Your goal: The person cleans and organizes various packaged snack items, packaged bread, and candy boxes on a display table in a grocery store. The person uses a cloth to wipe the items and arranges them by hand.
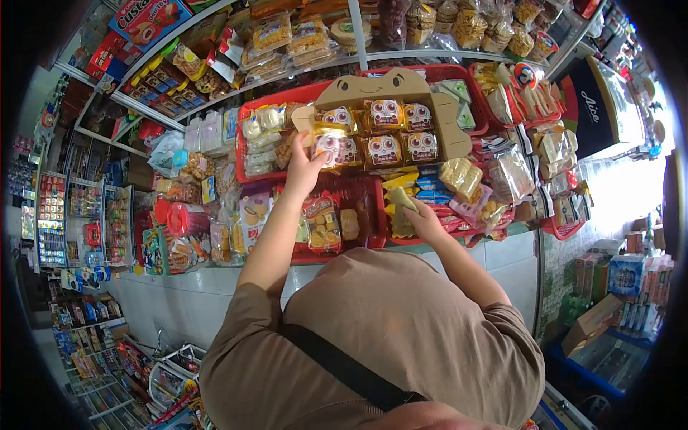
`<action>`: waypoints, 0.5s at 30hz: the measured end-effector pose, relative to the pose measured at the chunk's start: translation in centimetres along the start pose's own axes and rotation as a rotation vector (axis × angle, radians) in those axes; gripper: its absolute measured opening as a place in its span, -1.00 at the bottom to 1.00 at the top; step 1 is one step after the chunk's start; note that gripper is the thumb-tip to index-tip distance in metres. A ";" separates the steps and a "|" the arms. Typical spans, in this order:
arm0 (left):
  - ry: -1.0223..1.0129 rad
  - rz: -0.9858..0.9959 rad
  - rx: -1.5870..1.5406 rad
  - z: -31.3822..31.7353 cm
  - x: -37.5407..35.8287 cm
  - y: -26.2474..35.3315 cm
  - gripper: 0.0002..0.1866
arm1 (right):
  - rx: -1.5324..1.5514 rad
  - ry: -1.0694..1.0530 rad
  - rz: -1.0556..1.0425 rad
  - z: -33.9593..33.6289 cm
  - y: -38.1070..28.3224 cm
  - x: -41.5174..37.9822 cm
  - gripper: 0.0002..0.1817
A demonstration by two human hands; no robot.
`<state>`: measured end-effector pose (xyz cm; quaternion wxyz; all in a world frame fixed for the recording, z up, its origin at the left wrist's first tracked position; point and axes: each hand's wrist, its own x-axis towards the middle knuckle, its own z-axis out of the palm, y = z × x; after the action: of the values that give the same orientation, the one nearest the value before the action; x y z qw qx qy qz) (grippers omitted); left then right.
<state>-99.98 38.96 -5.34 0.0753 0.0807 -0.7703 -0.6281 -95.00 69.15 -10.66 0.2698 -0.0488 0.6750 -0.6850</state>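
My left hand (306,170) is closed around a small wrapped cake (327,143) with a big-eyed cartoon face on its packet. It is at the left side of a cardboard display box (374,86) with an animal-face cutout on top. Rows of matching wrapped cakes (384,149) fill that box. Lower and to the right, my right hand (426,221) grips a pale green packet (405,203) over a red basket of snack packs. Blue snack packets (432,188) and a clear bag of biscuits (461,178) lie near it.
A red basket (374,204) with a red biscuit pack (320,222) stands close to my body. Behind the display run shelves of bagged snacks (290,36). An Aice freezer (591,107) is at the right. Plastic jars (185,218) stand at the left.
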 end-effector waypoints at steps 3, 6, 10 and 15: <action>-0.103 0.114 0.478 0.8 1.1 3.9 -0.48 | -0.024 0.056 0.033 -0.9 0.7 -0.1 -0.60; -0.265 0.095 0.600 1.1 3.9 2.7 -0.56 | -0.026 0.095 -0.004 -1.4 1.9 0.6 -0.60; -0.528 0.145 0.859 0.9 7.2 0.8 -0.58 | -0.054 0.060 0.009 -1.1 1.3 0.5 -0.59; -0.564 0.350 1.172 1.1 9.2 -0.6 -0.63 | -0.149 0.019 0.086 -0.3 -0.3 -0.5 -0.63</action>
<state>-109.21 37.87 -6.04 -0.0842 -0.1848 -0.9757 -0.0817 -94.79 69.64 -10.26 0.2880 -0.0332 0.7280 -0.6213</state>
